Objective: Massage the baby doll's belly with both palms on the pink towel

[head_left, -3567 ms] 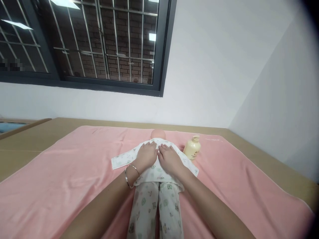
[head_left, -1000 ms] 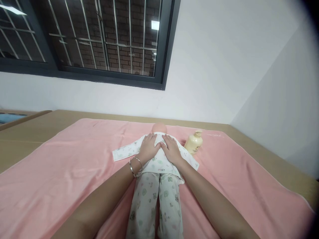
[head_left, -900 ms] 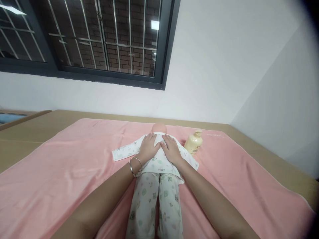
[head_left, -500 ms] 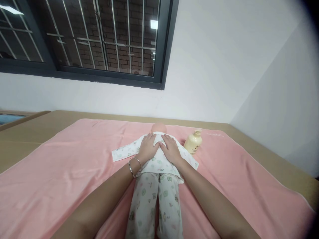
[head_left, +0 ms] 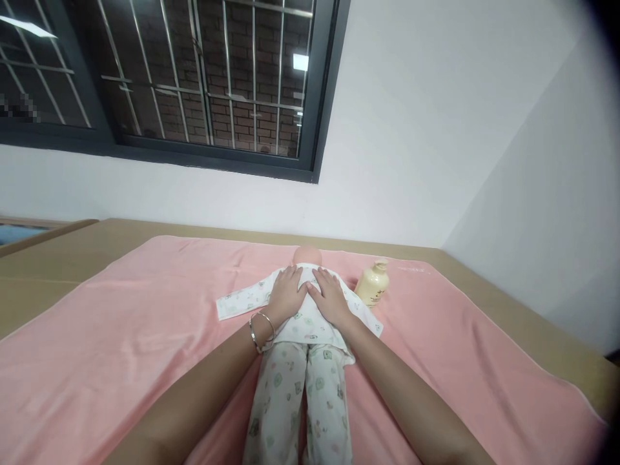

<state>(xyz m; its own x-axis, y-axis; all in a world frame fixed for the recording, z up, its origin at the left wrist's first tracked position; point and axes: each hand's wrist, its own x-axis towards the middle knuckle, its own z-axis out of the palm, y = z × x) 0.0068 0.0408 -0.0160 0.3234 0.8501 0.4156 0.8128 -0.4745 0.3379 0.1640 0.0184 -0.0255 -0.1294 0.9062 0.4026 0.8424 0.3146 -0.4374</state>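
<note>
A doll (head_left: 307,256) lies stretched out on a pink blanket (head_left: 145,361), its bald head at the far end. It wears a white patterned top (head_left: 306,326) and matching trousers (head_left: 281,394). My left hand (head_left: 287,294) rests flat on the left side of the top, with bracelets (head_left: 261,330) at the wrist. On the right side of the top lies my right hand (head_left: 330,298), also flat with fingers stretched out. The two thumbs come close together over the middle. Whether the doll is face down I cannot tell.
A pale yellow pump bottle (head_left: 372,284) stands on the blanket just right of the doll. The blanket covers a wooden surface (head_left: 48,284) bordered by a white wall (head_left: 387,129). A dark-framed window (head_left: 217,161) with metal bars is above.
The whole view has shifted slightly, so everything sits a little lower in the picture. Both hands stay flat on the doll's top.
</note>
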